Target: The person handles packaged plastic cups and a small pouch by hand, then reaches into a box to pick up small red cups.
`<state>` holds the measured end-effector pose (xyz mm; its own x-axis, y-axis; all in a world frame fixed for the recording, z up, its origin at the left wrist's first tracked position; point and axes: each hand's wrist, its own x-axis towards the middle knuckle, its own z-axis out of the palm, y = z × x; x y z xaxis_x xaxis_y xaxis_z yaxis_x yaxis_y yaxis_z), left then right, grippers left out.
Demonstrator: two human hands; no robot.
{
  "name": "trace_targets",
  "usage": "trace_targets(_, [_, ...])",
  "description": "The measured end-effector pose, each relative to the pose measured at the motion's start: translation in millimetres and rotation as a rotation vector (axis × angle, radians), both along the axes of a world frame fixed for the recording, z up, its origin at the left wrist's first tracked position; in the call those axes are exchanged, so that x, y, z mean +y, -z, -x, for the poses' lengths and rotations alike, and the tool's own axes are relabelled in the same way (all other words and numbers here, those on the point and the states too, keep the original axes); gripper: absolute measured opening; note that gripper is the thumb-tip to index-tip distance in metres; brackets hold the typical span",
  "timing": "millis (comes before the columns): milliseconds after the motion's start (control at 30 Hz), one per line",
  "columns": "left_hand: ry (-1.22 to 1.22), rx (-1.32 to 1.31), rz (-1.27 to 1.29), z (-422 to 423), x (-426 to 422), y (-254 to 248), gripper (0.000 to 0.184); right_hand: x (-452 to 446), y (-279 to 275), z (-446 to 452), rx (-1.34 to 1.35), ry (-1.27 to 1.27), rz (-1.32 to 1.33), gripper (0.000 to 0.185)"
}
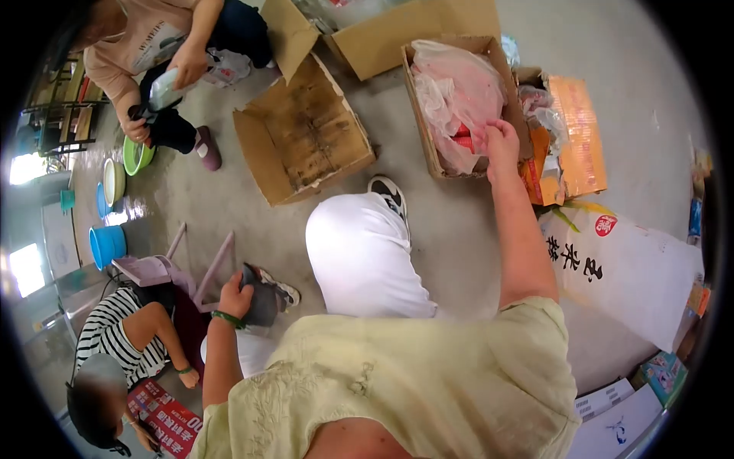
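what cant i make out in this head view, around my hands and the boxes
Head view, red thing: pink plastic bag covers much of it.
Head view, right hand: too blurred to tell whether its fingertips grip the bag.
Head view, dark grey thing at the left hand: too blurred to name.
Head view, upper cardboard box: cut off by the top edge.

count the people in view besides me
2: a person in a pinkish top at the upper left and a person in a striped top at the lower left. No others show.
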<state>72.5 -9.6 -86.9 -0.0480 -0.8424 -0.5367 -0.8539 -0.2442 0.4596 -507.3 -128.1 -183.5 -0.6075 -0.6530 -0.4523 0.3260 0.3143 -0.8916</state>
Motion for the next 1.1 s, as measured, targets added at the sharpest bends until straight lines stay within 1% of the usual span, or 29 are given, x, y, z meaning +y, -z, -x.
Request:
trace_targets(67, [-0.017,-0.032,-0.067,34,-23,-18,0.036,2,-1,1,-0.032,-0.002,0.059,0.022])
trace_targets(100, [0.088,-0.063,-0.013,40,-28,-19,0.036,5,2,3,-0.078,0.016,0.076,0.018])
trace_targets(200, [0.087,-0.117,0.001,36,-27,-10,0.037,28,-8,5,-0.119,0.039,0.077,0.019])
trace_targets(233, [0.088,-0.114,0.008,51,-32,-24,0.037,37,-11,7,-0.116,0.040,0.083,0.019])
trace_targets(300, [-0.039,0.100,-0.090,78,-39,-54,0.038,59,-13,9,-0.198,0.008,0.053,0.023])
trace_targets(333, [-0.038,0.106,-0.082,73,-36,-52,0.038,72,-15,10,-0.192,0.008,0.061,0.023])
trace_targets(400, [-0.238,0.311,-0.028,57,-37,-44,0.036,96,-16,13,-0.198,-0.019,0.031,0.026])
trace_targets(433, [-0.274,0.361,-0.027,66,-41,-55,0.035,108,-18,14,-0.188,-0.009,0.045,0.026])
trace_targets(467, [-0.259,0.372,-0.016,62,-44,-53,0.035,121,-19,14,-0.194,0.018,0.050,0.024])
trace_targets(533, [-0.368,0.435,0.054,43,-54,-47,0.033,141,-20,9,-0.197,0.053,0.078,0.023])
trace_targets(600, [-0.348,0.458,0.120,39,-61,-52,0.032,162,-24,4,-0.178,0.156,0.066,0.021])
trace_targets(667, [-0.434,0.599,0.177,38,-64,-64,0.032,180,-22,2,-0.193,0.156,0.058,0.023])
trace_targets(733, [-0.472,0.654,0.234,20,-63,-71,0.033,189,-27,-2,-0.189,0.109,0.048,0.025])
trace_targets(800, [-0.542,0.652,0.303,5,-56,-82,0.034,188,-57,-16,-0.159,0.094,0.037,0.024])
trace_targets(833, [-0.604,0.727,0.297,-9,-51,-82,0.031,183,-70,-23,-0.147,0.054,0.057,0.024])
trace_targets(867, [-0.634,0.745,0.326,-25,-46,-78,0.031,179,-81,-29,-0.127,0.055,0.041,0.024])
trace_targets(933, [-0.918,0.926,0.286,-67,-35,-58,0.032,168,-100,-46,-0.090,0.029,0.043,0.023])
trace_targets(967, [-0.962,1.104,0.225,-107,-31,-23,0.029,163,-107,-55,-0.075,-0.011,0.061,0.022])
trace_targets(1000, [-0.980,1.129,0.247,-127,-20,-1,0.029,158,-115,-63,-0.059,-0.049,0.080,0.021])
trace_targets(1067, [-1.165,1.424,0.303,-129,0,0,0.026,146,-126,-83,-0.031,-0.107,0.093,0.019])
trace_targets(1100, [-1.264,1.596,0.361,-117,8,-17,0.027,142,-131,-94,-0.018,-0.147,0.106,0.019])
